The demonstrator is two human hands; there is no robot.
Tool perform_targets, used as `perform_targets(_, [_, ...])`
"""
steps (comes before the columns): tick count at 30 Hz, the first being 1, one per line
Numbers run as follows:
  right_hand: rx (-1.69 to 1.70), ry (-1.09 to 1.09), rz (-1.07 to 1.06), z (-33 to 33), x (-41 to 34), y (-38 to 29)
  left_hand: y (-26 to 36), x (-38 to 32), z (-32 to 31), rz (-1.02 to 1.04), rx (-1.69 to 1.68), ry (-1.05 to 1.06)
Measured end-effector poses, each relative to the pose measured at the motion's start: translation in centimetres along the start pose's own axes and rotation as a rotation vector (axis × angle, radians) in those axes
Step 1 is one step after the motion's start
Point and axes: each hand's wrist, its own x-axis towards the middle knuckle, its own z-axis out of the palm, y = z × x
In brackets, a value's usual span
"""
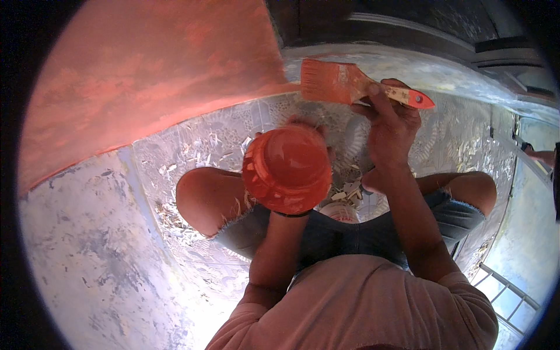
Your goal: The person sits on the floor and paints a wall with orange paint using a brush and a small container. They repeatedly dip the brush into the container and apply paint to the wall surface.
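My right hand (391, 127) grips a flat paintbrush (330, 81) by its wooden handle, which ends in a red tip with a hole. Orange-red paint coats the bristles and the ferrule, and they point left toward the wall. A round tub (280, 199) rests in my left hand (308, 122), whose fingers show blurred past its far side; the palm is hidden. Orange paint (294, 153) covers the tub's inside and walls. The brush is held above and to the right of the tub, apart from it.
An orange-painted wall (175, 57) rises at left, beside a patchy white wall (96, 245). Paint chips (183, 162) litter the patterned floor (350, 127). A pale container (340, 212) stands between my legs. A ladder (509, 297) and part of another person (542, 156) are at right.
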Motion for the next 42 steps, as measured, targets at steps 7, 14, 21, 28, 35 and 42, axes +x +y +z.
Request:
perform_targets(7, [-0.149, -0.011, -0.120, 2.0, 1.6, 2.1, -0.7, -0.2, -0.7, 0.060, 0.058, 0.205])
perform_targets(14, [-0.143, 0.025, -0.117, 2.9, 2.5, 3.7, -0.9, -0.1, 0.0, 0.074, -0.019, 0.229])
perform_targets(21, [-0.235, 0.073, -0.175, 2.2, 3.2, 3.8, -1.5, 0.7, 1.8, 0.060, -0.052, 0.169])
perform_targets(28, [-0.262, 0.089, -0.121, 1.9, 2.5, 1.7, -1.6, 0.6, 1.9, 0.072, -0.102, 0.185])
perform_targets(35, [-0.417, 0.020, -0.183, 2.9, 3.4, 3.9, -1.3, 0.7, 1.2, 0.055, -0.069, 0.138])
perform_targets(42, [-0.315, 0.018, -0.157, 3.3, 2.8, 2.8, -1.4, 0.6, 1.7, 0.048, -0.061, 0.150])
